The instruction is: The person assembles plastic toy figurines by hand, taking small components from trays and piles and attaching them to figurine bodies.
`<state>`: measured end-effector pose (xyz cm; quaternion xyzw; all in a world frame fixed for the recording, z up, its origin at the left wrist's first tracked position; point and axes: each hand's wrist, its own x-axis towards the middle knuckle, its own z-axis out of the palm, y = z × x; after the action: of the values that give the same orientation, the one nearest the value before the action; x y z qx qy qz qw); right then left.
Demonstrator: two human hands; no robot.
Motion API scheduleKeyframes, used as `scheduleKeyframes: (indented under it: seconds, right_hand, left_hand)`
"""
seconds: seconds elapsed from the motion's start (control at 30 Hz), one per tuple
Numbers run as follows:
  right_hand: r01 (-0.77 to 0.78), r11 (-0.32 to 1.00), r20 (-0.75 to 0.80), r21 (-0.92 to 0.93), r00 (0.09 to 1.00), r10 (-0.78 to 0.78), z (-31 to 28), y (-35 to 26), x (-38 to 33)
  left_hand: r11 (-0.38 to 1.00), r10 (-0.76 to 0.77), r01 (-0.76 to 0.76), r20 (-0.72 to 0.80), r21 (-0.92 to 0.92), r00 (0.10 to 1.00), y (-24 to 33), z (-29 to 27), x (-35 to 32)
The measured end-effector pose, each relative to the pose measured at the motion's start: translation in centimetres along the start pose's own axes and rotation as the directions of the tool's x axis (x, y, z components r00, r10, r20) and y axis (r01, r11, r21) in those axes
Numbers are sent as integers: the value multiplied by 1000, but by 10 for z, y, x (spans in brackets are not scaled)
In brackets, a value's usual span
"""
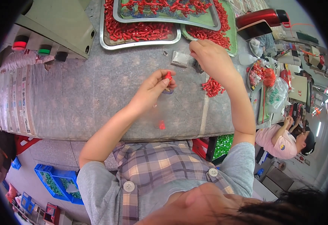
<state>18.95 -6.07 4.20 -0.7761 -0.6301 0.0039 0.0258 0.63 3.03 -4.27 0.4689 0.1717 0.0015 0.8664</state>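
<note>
at the far edge of the grey surface (89, 93) two shallow metal trays overlap. the lower tray (107, 43) is filled with small red plastic pieces, and the upper tray (171, 20) holds red pieces mixed with bluish ones. beside them to the right a green tray (232, 33) carries more red pieces. further right a small metal dish (251, 80) holds red bits next to a clear plastic bag (276, 93). on the floor at lower left, blue crates (59, 183) hold green parts.

the left hand (152, 90) is curled, thumb and fingertips pinched together on a small red piece (168, 76), held just above the surface near its middle. a small bluish part (167, 90) lies just below the fingers; whether the hand touches it cannot be told. the right hand (211, 56) reaches further out, fingers bent and drawn together at the tips near a small clear packet (180, 59) lying flat on the surface; what it grips, if anything, is hidden.

the red piece is bright, glossy and short, standing roughly upright between the fingertips. a loose heap of like red pieces (212, 87) lies just right of the right wrist, and one stray red piece (161, 125) sits near the front edge.
</note>
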Motion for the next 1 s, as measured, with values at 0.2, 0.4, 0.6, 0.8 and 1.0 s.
scheduleKeyframes:
  seconds: [0.2,0.4,0.6,0.8,1.0]
  right_hand:
    - [-45,992,-16,119,999,48,2,7,-2]
    - [-74,987,-2,146,997,75,-4,3,-2]
    - [-20,999,-46,50,999,23,4,4,-2]
    - [3,999,-4,-42,1000,-3,5,0,2]
    - [-80,980,5,183,997,80,3,9,1]
  left_hand:
    - [994,-106,104,123,24,987,5,4,-1]
    - [994,-86,92,78,-67,993,5,7,0]
    - [994,-100,102,73,-24,992,7,5,1]
    - [996,-57,61,74,-63,996,8,5,-1]
    - [993,-69,76,79,-85,994,10,3,-1]
